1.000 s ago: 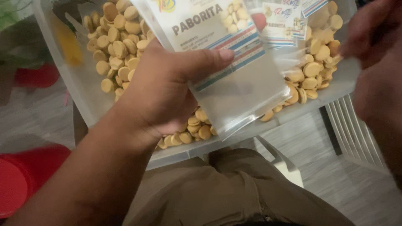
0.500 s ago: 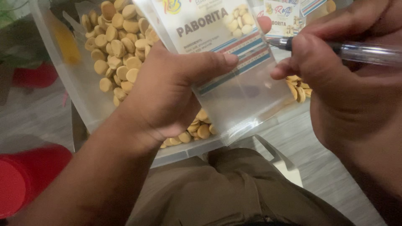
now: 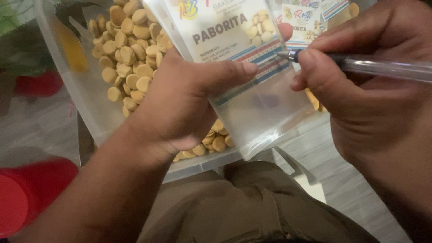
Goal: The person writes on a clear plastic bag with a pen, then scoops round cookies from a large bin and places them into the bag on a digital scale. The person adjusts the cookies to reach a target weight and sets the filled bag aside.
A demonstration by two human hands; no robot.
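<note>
My left hand (image 3: 184, 103) grips a clear plastic pouch (image 3: 265, 112) with a printed paper label on its upper part, thumb laid across the front. In my right hand (image 3: 360, 90) is a clear-barrelled pen (image 3: 382, 67) whose tip touches the striped lower edge of the label. Behind the pouch stands a clear plastic tub (image 3: 90, 108) filled with several small round tan biscuits (image 3: 130, 58). More labelled pouches (image 3: 306, 22) show behind the first one, partly hidden by it.
The tub rests over my lap, with olive-brown trousers (image 3: 243, 207) below. A red round object (image 3: 27, 193) lies at the lower left on the grey wood-pattern floor (image 3: 342, 180). Green leaves show at the top left.
My right hand came in from the right with the pen and brought its tip onto the pouch's label. The left hand kept holding the pouch over the tub.
</note>
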